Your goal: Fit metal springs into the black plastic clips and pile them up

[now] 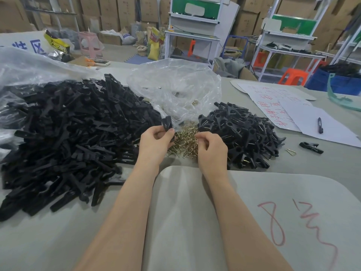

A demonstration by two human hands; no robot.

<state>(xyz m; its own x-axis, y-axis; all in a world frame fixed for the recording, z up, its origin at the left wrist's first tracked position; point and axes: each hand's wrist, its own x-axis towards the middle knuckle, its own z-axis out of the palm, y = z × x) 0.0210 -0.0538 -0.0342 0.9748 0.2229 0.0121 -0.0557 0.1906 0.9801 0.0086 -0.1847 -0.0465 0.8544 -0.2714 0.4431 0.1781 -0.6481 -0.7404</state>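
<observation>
Two hands at work over a heap of brass-coloured springs

The left hand (pixel 156 141) pinches one black clip (pixel 167 124) between thumb and fingertips, and the clip stands upright above the knuckles, just in front of the crumpled clear plastic bag (pixel 175 89). The right hand (pixel 211 147) is curled, its fingertips down among the loose springs (pixel 185 142) lying between the two hands; I cannot tell whether it has one pinched. A big heap of black clip parts (pixel 74 133) spreads to the left of the held clip, and a smaller pile of clips (pixel 242 133) with springs showing sits right beside the right hand. Further right on the grey table (pixel 195 222) lie a single clip (pixel 311 147), a stray spring (pixel 291 151) near it, and a pen (pixel 319 125) on sheets of paper (pixel 312 122)
</observation>
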